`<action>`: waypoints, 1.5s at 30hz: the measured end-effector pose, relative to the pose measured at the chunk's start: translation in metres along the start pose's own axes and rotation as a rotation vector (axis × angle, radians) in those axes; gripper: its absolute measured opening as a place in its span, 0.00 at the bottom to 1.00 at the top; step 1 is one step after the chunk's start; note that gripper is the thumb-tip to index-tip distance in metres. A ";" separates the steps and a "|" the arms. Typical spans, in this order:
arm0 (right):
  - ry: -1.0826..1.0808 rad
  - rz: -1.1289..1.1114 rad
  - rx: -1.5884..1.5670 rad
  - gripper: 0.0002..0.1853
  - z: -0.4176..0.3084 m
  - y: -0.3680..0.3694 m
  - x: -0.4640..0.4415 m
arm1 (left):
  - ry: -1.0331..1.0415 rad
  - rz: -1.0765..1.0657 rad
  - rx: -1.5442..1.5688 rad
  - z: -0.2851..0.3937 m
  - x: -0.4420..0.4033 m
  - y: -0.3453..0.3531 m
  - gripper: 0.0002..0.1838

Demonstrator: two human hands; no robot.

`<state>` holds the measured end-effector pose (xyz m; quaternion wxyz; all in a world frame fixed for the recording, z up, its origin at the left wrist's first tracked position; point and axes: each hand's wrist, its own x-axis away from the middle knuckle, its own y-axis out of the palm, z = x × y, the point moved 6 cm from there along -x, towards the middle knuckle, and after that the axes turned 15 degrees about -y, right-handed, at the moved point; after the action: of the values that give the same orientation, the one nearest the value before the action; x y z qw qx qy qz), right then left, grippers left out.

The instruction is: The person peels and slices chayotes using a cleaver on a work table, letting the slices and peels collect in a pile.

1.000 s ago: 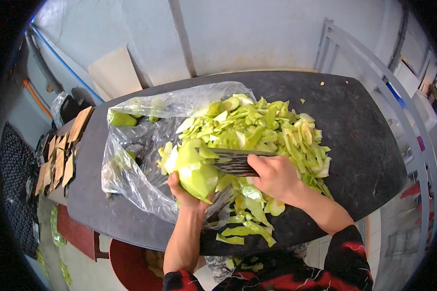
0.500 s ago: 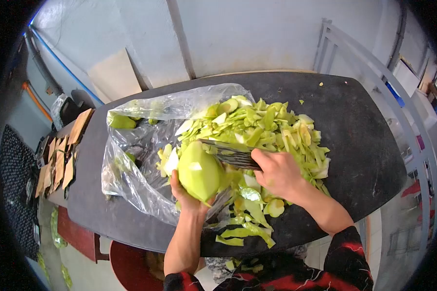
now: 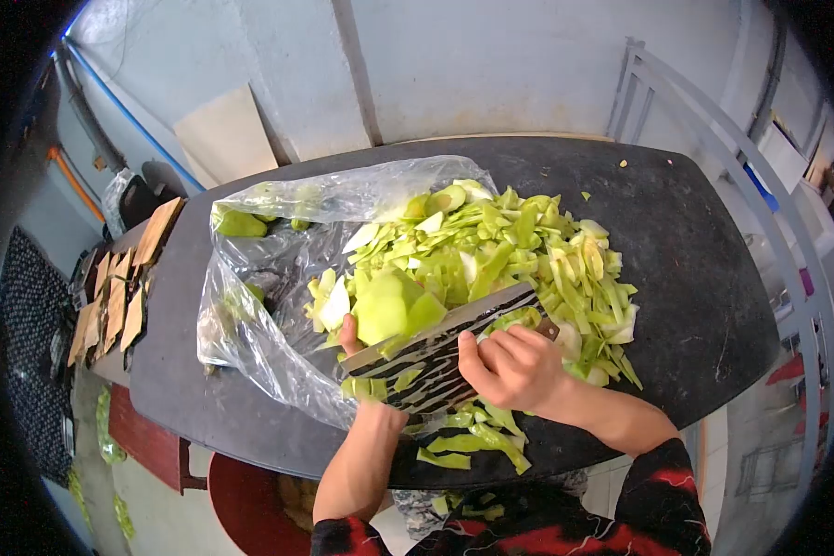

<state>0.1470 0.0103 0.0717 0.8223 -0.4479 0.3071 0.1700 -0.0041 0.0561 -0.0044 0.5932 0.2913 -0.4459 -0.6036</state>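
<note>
A large green fruit [image 3: 383,308], partly peeled with smooth flat facets, rests in my left hand [image 3: 376,419]. The hand's thumb shows at the fruit's left side, while the other fingers are hidden behind the blade. My right hand [image 3: 514,369] is closed around a broad cleaver [image 3: 426,371], whose wide, streaked blade slants across the near side of the fruit. Bits of green peel cling to the blade's lower left part. Beyond and to the right lies a big heap of green peel strips [image 3: 491,232]. More loose strips [image 3: 477,445] lie by the near edge.
A clear plastic bag [image 3: 278,371] spreads over the left of the dark table [image 3: 695,278], with whole green fruit [image 3: 239,222] inside. Below the near edge stands a red tub [image 3: 246,500]. Wooden pieces [image 3: 120,296] sit at the left; a grey metal railing [image 3: 741,176] rises at the right.
The cleaver has swung down from the fruit's upper right to its near side, its broad face now turned to view. The fruit has tilted away, and the blade covers most of my left hand.
</note>
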 end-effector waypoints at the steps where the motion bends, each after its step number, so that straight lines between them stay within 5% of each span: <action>1: 0.000 -0.002 0.031 0.08 -0.001 0.001 0.000 | 0.005 0.019 0.002 0.000 0.001 -0.001 0.45; 9: 0.208 -0.108 -0.029 0.12 0.027 0.019 0.020 | 0.021 0.109 -0.019 0.004 -0.001 -0.006 0.42; 19: 0.225 -0.128 -0.148 0.12 0.014 -0.014 0.003 | 0.054 -0.044 -0.107 0.015 0.009 0.006 0.47; 28: 0.214 -0.113 -0.170 0.11 0.015 -0.002 0.008 | 0.118 0.044 -0.149 0.018 0.002 -0.003 0.48; 34: 0.116 -0.102 -0.059 0.11 -0.001 -0.014 0.001 | 0.052 -0.154 -0.121 0.008 0.003 0.005 0.45; 37: 0.183 -0.125 -0.039 0.12 0.012 -0.001 0.008 | 0.115 -0.003 -0.131 0.010 0.009 0.009 0.46; 45: 0.281 -0.153 -0.131 0.15 0.023 0.000 0.013 | 0.143 -0.039 -0.023 0.021 0.005 0.002 0.45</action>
<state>0.1649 0.0298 0.0720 0.7508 -0.5420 0.3724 0.0622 -0.0223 0.0560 0.0078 0.6149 0.3356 -0.3896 -0.5979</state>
